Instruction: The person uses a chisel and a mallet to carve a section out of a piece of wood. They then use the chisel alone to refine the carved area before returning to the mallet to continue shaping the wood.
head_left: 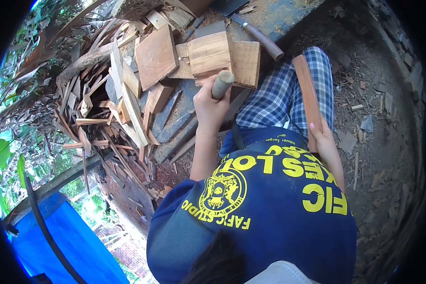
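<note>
My left hand (212, 108) is wrapped round a thick, round, pale wooden handle (222, 84), whose blunt end points up toward me; whatever lies below the fist is hidden. Right at that fist is a squared wooden block (211, 54) with rough grain along its near edge. It rests over a flatter wooden board (247, 64). Over my right thigh, my right hand (323, 139) grips the lower part of a long, reddish-brown wooden bar (307, 90), thumb along its face.
A broad blade with a brown wooden handle (265, 42) lies on the dusty work surface (296, 12). Left of the block sits a many-sided wooden slab (156, 57). Split wood offcuts (130, 111) pile up at the left, above a blue tarp (66, 241). Chips litter the ground (374, 142).
</note>
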Motion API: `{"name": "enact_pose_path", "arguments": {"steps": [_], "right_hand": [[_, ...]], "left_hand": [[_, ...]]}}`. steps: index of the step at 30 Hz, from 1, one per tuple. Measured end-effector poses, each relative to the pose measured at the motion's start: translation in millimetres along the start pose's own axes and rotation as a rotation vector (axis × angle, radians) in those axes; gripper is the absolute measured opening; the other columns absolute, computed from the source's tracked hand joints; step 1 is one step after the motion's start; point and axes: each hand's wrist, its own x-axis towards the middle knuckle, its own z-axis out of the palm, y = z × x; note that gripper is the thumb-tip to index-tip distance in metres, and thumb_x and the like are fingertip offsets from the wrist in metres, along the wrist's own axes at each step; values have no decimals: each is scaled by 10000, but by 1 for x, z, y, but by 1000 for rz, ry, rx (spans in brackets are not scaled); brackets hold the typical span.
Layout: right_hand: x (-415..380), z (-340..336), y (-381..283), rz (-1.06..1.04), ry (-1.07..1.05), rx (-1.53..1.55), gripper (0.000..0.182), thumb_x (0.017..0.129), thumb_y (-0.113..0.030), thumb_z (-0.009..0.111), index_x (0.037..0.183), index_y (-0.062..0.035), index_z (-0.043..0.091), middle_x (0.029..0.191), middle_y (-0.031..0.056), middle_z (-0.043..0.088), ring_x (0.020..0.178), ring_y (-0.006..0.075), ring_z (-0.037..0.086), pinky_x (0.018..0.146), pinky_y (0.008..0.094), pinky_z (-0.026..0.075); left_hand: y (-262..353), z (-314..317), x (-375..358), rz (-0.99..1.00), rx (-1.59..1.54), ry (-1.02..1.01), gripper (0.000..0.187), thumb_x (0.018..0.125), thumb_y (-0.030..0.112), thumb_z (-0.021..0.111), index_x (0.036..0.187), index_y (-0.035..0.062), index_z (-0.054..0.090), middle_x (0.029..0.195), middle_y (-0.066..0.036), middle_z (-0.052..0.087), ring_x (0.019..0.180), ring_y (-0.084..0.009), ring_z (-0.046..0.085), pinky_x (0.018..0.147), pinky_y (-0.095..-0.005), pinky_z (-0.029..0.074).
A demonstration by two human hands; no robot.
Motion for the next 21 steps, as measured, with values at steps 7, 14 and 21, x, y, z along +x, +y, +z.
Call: {"name": "enact_pose_path", "arguments": {"steps": [7,14,21], "right_hand": [[-3,1,-3,17,10,25,565,999,-186,527,1522,-98,331,1045,80,595,707,124,576,591,267,497],[0,0,0,-20,16,18,573,998,-188,527,1528,-114,323,980,60,588,660,116,567,542,256,479],[0,0,-2,9,-11,33,581,991,-186,537,1526,-103,326,975,60,587,675,120,567,544,262,475]], "left_hand": [[-8,-12,5,-300,-306,-41,303,864,179,779,1053,-27,663,916,-52,698,804,-116,636,760,-275,515],[14,-17,4,-163,-57,-135,376,828,195,797,1115,-18,681,915,-125,733,864,-133,675,804,-304,524],[14,-22,11,-215,-42,-219,362,833,191,784,1133,15,682,933,-170,728,851,-221,711,805,-314,525]]}}
